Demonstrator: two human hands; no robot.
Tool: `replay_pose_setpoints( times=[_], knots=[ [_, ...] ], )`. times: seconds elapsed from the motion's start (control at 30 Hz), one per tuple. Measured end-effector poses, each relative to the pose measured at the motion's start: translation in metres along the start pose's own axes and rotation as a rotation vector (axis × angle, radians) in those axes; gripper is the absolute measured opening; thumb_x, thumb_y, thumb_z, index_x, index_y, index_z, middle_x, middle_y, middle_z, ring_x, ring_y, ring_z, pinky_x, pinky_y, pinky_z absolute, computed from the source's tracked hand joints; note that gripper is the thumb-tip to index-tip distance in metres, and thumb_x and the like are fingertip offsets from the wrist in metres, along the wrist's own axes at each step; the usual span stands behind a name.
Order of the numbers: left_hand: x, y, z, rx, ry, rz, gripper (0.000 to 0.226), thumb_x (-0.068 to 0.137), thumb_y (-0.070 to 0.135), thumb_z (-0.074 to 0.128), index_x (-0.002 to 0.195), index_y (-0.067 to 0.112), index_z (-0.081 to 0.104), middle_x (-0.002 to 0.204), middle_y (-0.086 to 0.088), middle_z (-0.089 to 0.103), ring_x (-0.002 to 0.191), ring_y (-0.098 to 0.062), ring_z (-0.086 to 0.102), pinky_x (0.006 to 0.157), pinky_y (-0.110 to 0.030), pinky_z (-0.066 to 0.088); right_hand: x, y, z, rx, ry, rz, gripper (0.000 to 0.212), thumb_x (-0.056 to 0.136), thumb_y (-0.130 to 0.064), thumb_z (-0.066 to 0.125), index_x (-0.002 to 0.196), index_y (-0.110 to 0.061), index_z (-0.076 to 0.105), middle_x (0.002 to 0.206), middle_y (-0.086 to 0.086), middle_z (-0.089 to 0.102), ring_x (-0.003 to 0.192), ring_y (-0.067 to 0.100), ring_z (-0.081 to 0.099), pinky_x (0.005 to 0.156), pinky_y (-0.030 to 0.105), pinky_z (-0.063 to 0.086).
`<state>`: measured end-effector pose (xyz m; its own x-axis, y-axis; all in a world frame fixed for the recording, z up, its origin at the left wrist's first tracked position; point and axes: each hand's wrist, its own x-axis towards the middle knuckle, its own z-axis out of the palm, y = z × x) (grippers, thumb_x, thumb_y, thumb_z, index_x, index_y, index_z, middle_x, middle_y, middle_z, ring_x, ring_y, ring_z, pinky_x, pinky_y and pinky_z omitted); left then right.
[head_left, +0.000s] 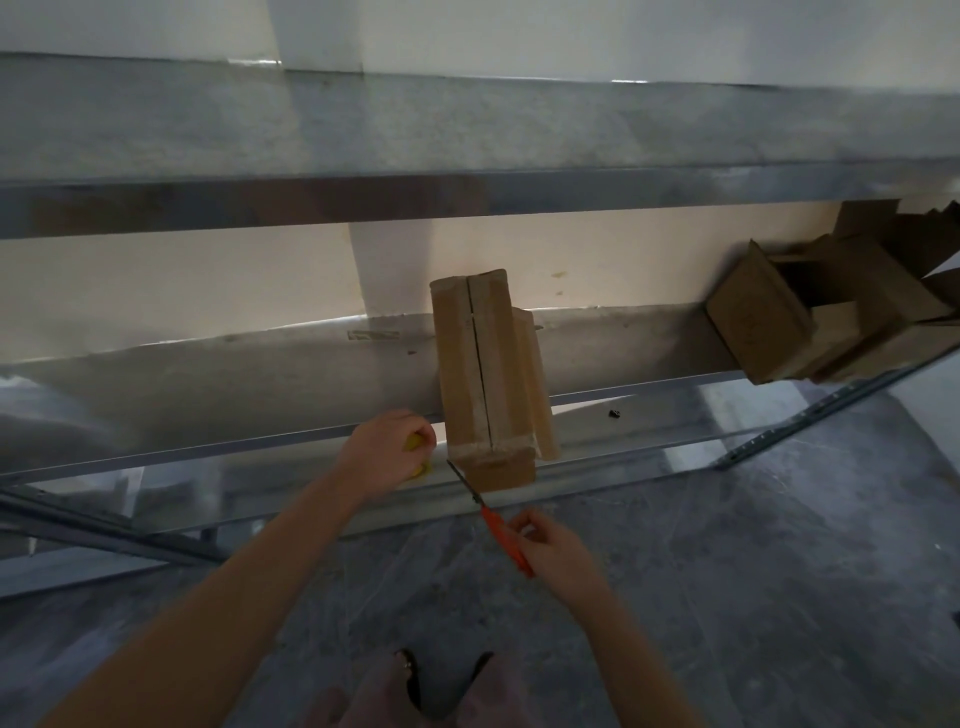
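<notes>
Box (485, 364) mid-frame on shelf (260, 384); right hand (550, 545) grasps cutter (501, 535) at its taped near end, left hand (389, 452) clenches yellow item (415, 441): advise shallow cut along seam, clear of left hand.

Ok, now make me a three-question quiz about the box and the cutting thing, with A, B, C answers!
1. Where does the long brown cardboard box sit?
A) on the grey metal shelf
B) on the floor
C) on a chair

2. What colour is the handle of the thin-bladed cutting tool?
A) blue
B) orange
C) green

3. How is that tool right now?
A) lying on the floor
B) stuck in the wall
C) held in the person's right grip

Answers:
1 A, the box rests on the shelf board.
2 B, the handle is bright orange.
3 C, fingers curl round the handle and the blade points at the box's near end.
</notes>
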<state>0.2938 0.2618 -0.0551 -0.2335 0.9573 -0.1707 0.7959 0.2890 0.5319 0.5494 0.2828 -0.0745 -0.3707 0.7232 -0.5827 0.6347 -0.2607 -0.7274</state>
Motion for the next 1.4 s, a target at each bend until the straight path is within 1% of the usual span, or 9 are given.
replay_pose_setpoints(
  times=[0.13, 0.27, 0.4, 0.57, 0.73, 0.9, 1.03, 1.2, 1.4],
  knots=[
    [-0.002, 0.002, -0.002, -0.015, -0.009, -0.017, 0.015, 0.092, 0.03, 0.056, 0.101, 0.023, 0.066, 0.106, 0.005, 0.06, 0.097, -0.014, 0.055, 0.081, -0.029, 0.043, 0.0, -0.004, -0.015, -0.265, 0.022, -0.129, 0.026, 0.084, -0.057, 0.066, 0.091, -0.033, 0.06, 0.075, -0.016, 0.065, 0.069, -0.003, 0.062, 0.057, 0.01, 0.04],
    [-0.003, 0.002, -0.003, -0.013, -0.012, -0.002, 0.015, 0.092, 0.029, 0.057, 0.1, 0.022, 0.067, 0.104, 0.005, 0.061, 0.097, -0.014, 0.055, 0.08, -0.029, 0.043, -0.008, 0.003, -0.041, -0.507, 0.123, -0.287, 0.024, 0.081, -0.056, 0.068, 0.092, -0.036, 0.059, 0.082, -0.018, 0.066, 0.075, -0.004, 0.062, 0.068, 0.019, 0.053],
    [-0.004, 0.001, -0.002, -0.033, -0.014, -0.01, 0.014, 0.092, 0.03, 0.057, 0.1, 0.024, 0.066, 0.104, 0.007, 0.06, 0.095, -0.013, 0.054, 0.081, -0.029, 0.044, -0.019, 0.014, -0.078, -0.453, 0.377, -0.425, 0.029, 0.078, -0.066, 0.062, 0.089, -0.038, 0.059, 0.072, -0.021, 0.064, 0.067, -0.005, 0.062, 0.059, 0.02, 0.051],
    [-0.005, -0.003, 0.001, -0.035, -0.032, -0.031, 0.009, 0.089, 0.03, 0.06, 0.097, 0.028, 0.065, 0.101, 0.011, 0.058, 0.09, -0.009, 0.051, 0.074, -0.025, 0.037, 0.016, 0.009, -0.113, -0.523, 0.629, -0.331, 0.025, 0.088, -0.056, 0.058, 0.095, -0.032, 0.054, 0.077, -0.014, 0.062, 0.068, 0.013, 0.06, 0.063, 0.028, 0.044],
    [-0.006, -0.001, 0.008, -0.184, -0.008, -0.122, 0.011, 0.084, 0.024, 0.067, 0.086, 0.035, 0.065, 0.095, 0.016, 0.058, 0.085, -0.002, 0.053, 0.07, -0.017, 0.038, 0.089, -0.002, -0.135, -0.652, 0.62, -0.237, 0.028, 0.096, -0.05, 0.05, 0.108, -0.024, 0.054, 0.085, -0.001, 0.068, 0.084, 0.026, 0.069, 0.081, 0.037, 0.044],
    [-0.012, 0.0, 0.019, -0.229, -0.011, -0.192, 0.016, 0.086, 0.023, 0.067, 0.086, 0.038, 0.064, 0.098, 0.016, 0.059, 0.09, -0.008, 0.058, 0.082, -0.03, 0.048, 0.16, -0.016, -0.153, -0.622, 0.585, -0.041, 0.032, 0.099, -0.045, 0.046, 0.114, -0.018, 0.055, 0.105, 0.009, 0.07, 0.1, 0.032, 0.065, 0.092, 0.041, 0.044],
    [-0.018, 0.006, 0.025, -0.19, 0.011, -0.191, 0.016, 0.086, 0.028, 0.07, 0.086, 0.041, 0.062, 0.098, 0.02, 0.057, 0.091, 0.001, 0.056, 0.079, -0.014, 0.04, 0.203, -0.018, -0.161, -0.527, 0.545, -0.063, 0.03, 0.098, -0.04, 0.051, 0.111, -0.014, 0.058, 0.103, 0.011, 0.07, 0.097, 0.033, 0.065, 0.09, 0.041, 0.048],
    [-0.022, 0.015, 0.028, -0.197, 0.058, -0.234, 0.007, 0.086, 0.026, 0.07, 0.09, 0.03, 0.067, 0.1, 0.013, 0.059, 0.092, -0.006, 0.059, 0.087, -0.031, 0.048, 0.23, -0.017, -0.167, -0.521, 0.505, -0.141, 0.026, 0.097, -0.03, 0.056, 0.112, -0.009, 0.06, 0.106, 0.015, 0.068, 0.096, 0.034, 0.065, 0.086, 0.041, 0.052],
    [-0.024, 0.021, 0.03, -0.176, 0.073, -0.252, 0.008, 0.085, 0.03, 0.07, 0.09, 0.035, 0.065, 0.101, 0.016, 0.058, 0.092, -0.005, 0.059, 0.087, -0.032, 0.049, 0.23, -0.015, -0.171, -0.616, 0.486, -0.155, 0.035, 0.098, -0.03, 0.052, 0.121, -0.004, 0.056, 0.122, 0.016, 0.054, 0.109, 0.033, 0.056, 0.086, 0.037, 0.045]
  ],
)
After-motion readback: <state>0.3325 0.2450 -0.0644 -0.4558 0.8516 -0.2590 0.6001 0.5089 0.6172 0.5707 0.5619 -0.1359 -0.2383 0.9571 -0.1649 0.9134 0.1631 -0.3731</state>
